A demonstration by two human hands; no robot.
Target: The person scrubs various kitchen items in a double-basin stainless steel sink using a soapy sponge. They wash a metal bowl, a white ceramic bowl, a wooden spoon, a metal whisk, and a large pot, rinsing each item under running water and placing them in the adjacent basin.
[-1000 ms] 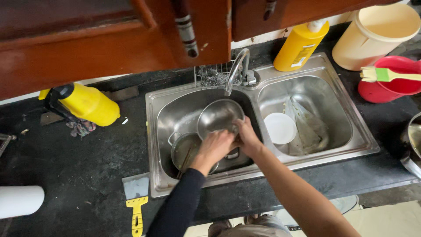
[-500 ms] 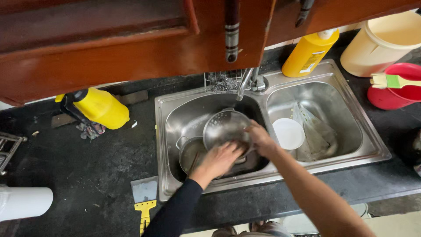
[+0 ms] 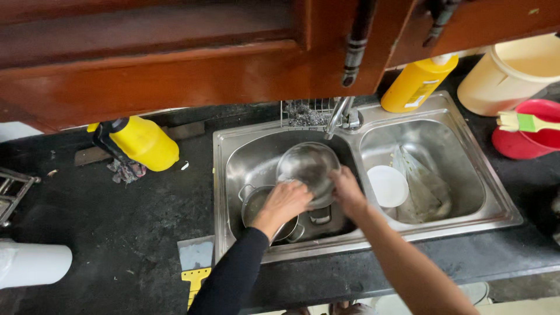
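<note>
Now both hands [image 3: 286,201] hold steel bowl [image 3: 308,165] over sink [image 3: 233,175]

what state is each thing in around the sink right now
steel bowl: tilted, held under the faucet by both hands
left hand: on bowl's rim
right hand: gripping bowl's edge
steel pot: upright in left basin
white lid: flat in right basin
yellow bottle: upright, capped
</note>
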